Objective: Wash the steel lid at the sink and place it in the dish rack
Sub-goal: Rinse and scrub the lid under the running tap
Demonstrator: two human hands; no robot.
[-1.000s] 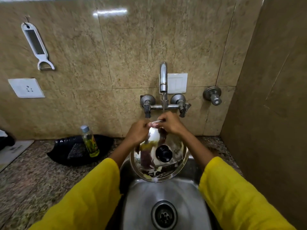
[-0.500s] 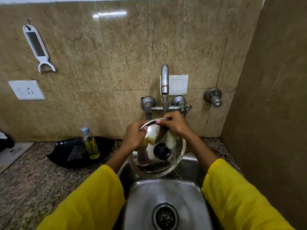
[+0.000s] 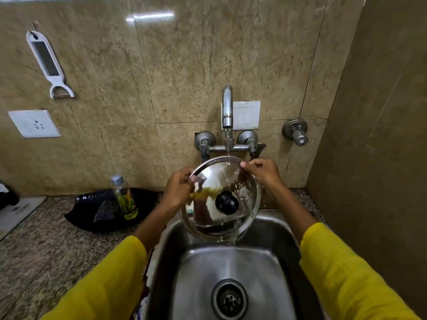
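Observation:
The round steel lid (image 3: 219, 181) with a black knob (image 3: 227, 202) is tilted up over the steel sink (image 3: 272, 227), its top face towards me. My left hand (image 3: 179, 189) grips its left rim. My right hand (image 3: 261, 170) pinches its upper right rim. Water runs from the tap (image 3: 227, 107) onto the lid's top edge and drips off the bottom edge into the basin. No dish rack is in view.
A small bottle of yellow-green liquid (image 3: 124, 197) stands on a black tray (image 3: 92, 211) on the granite counter at the left. A wall valve (image 3: 297, 132) sticks out at the right. A white peeler (image 3: 48, 63) hangs on the tiled wall. The side wall stands close on the right.
The lid has risen and tilted more upright under the running water. My hands have slid apart from the top of the rim to its left and upper right sides.

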